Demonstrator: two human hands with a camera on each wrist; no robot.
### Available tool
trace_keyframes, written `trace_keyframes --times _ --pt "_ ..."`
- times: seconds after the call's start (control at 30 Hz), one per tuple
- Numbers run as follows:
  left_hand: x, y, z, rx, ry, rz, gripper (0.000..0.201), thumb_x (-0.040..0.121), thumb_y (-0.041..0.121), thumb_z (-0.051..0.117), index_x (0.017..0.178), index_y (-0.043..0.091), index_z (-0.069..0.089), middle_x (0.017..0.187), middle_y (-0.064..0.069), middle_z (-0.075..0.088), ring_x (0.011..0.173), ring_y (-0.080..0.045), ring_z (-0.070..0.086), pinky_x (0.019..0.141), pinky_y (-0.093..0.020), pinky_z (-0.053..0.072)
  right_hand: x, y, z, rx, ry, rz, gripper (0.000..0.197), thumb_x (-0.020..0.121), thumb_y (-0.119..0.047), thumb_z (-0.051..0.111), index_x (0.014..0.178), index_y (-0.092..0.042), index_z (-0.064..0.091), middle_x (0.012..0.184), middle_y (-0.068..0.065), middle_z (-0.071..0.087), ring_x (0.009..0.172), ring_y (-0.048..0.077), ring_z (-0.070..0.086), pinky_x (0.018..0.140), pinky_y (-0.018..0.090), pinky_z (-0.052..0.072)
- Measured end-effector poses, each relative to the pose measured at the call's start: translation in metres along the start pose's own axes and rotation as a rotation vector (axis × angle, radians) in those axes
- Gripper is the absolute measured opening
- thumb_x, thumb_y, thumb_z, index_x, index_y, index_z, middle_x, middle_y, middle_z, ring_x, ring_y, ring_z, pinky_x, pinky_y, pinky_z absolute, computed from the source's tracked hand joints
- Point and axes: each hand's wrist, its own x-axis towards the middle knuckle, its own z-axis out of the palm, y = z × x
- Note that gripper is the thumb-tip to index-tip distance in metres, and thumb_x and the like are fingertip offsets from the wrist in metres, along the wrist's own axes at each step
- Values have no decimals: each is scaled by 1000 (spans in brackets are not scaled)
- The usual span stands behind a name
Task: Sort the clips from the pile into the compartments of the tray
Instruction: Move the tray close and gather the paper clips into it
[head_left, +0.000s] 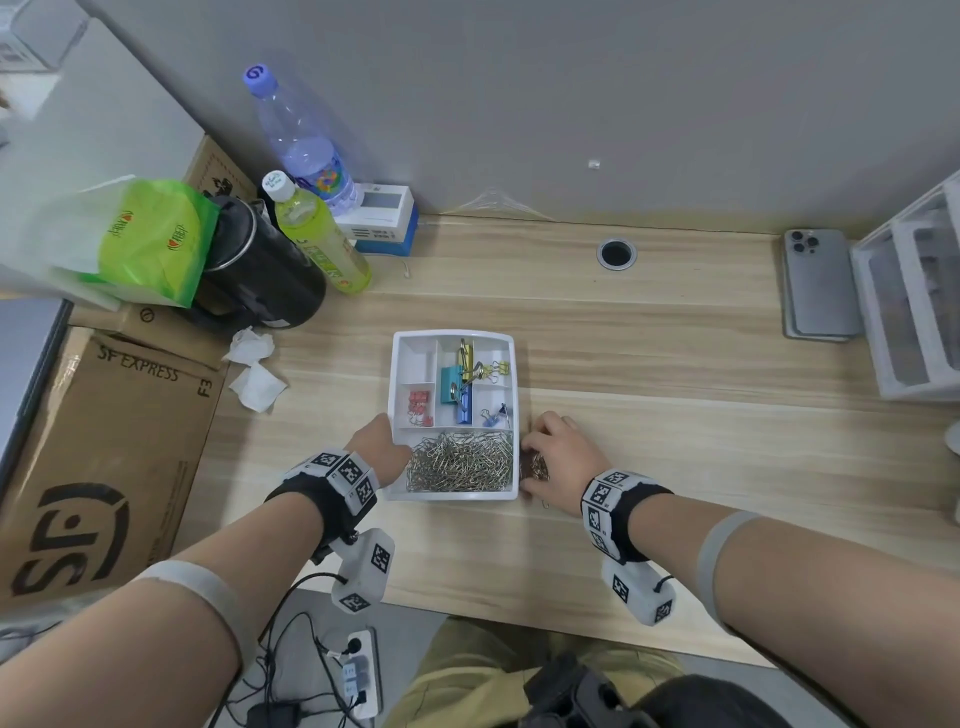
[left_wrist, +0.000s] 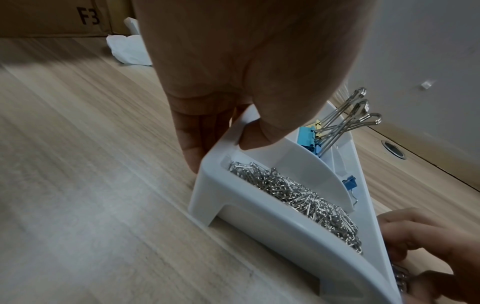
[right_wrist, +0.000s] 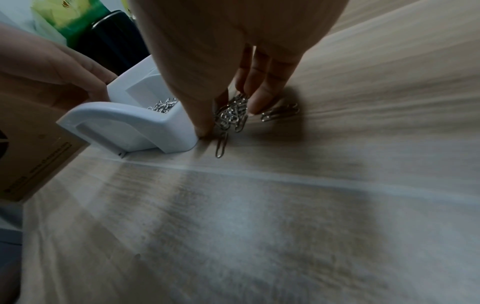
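A white compartment tray (head_left: 511, 364) sits mid-desk. Its near compartment is full of silver paper clips (head_left: 460, 462); other compartments hold pink clips (head_left: 420, 404), large teal and blue binder clips (head_left: 456, 387), yellow clips (head_left: 491, 369) and small blue clips (head_left: 493, 415). My left hand (head_left: 382, 441) grips the tray's left rim (left_wrist: 228, 131), thumb over the edge and fingers down its outer wall. My right hand (head_left: 556, 457) is beside the tray's right wall, fingers and thumb pinching a bunch of silver paper clips (right_wrist: 231, 115) on the desk. A few loose paper clips (right_wrist: 280, 112) lie next to it.
Crumpled tissues (head_left: 257, 371) lie left of the tray. Two bottles (head_left: 317, 239), a black mug (head_left: 260, 270), a green packet (head_left: 150, 239) and a cardboard box (head_left: 104, 457) crowd the left. A phone (head_left: 818, 283) and a white drawer unit (head_left: 914, 296) stand far right. A cable hole (head_left: 616, 253) is behind.
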Motion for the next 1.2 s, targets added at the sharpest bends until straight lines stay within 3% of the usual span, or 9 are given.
trace_keyframes --times 0.27,0.4,0.47,0.57,0.63,0.73,0.9,1.03,1.2 --pt "-4 6 2 9 16 -22 25 87 16 53 111 9 50 99 -11 63 88 -27 64 62 -31 47 -2 3 2 32 46 -11 14 84 -9 60 96 -10 69 105 5 50 101 24 43 91 35 42" --pt "-4 6 1 -1 3 -18 25 85 15 52 109 9 52 98 -12 64 87 -27 64 62 -31 48 -2 14 -2 21 36 -18 16 79 -19 64 94 -15 67 104 2 51 97 18 41 89 38 45" --pt "-1 4 1 -12 -2 -13 29 82 16 52 111 10 55 97 -12 66 84 -26 65 63 -34 52 -4 18 -8 -31 24 -29 29 72 -35 69 98 -22 65 106 -3 49 97 13 35 87 36 47" --pt "-3 6 1 -5 11 -23 26 85 15 52 110 8 52 99 -12 63 88 -28 64 62 -32 49 -7 20 -12 -145 -51 -27 69 56 -64 66 116 -32 56 118 -8 42 109 13 33 86 31 46" --pt "-5 7 2 1 13 -37 22 88 14 53 108 7 49 101 -12 62 93 -30 63 64 -32 46 -9 20 -9 -179 -78 -16 83 53 -69 66 126 -33 50 124 -9 38 115 14 32 89 33 47" --pt "-5 6 1 -5 12 -26 25 86 15 52 109 7 52 100 -14 64 89 -29 64 64 -33 49 -9 19 -2 -162 -67 -40 68 66 -57 75 125 -32 52 123 -8 40 116 15 34 91 34 47" --pt "-2 5 0 -3 7 -14 25 84 16 52 108 9 54 97 -12 65 85 -27 65 62 -33 51 -5 23 -3 -73 -57 -76 33 83 -38 72 113 -27 65 119 -4 47 114 16 37 96 30 40" --pt "0 3 0 -7 -3 -9 28 81 19 51 108 11 54 96 -11 66 84 -25 65 68 -37 56 -4 25 -1 -19 -9 -82 16 87 -26 69 102 -22 72 111 -1 51 109 18 40 94 34 42" --pt "-6 8 1 0 8 -46 23 88 15 52 110 9 50 101 -11 62 92 -27 63 67 -33 49 -3 30 0 30 30 -121 8 85 -15 69 90 -19 74 101 3 55 101 21 44 92 37 43"
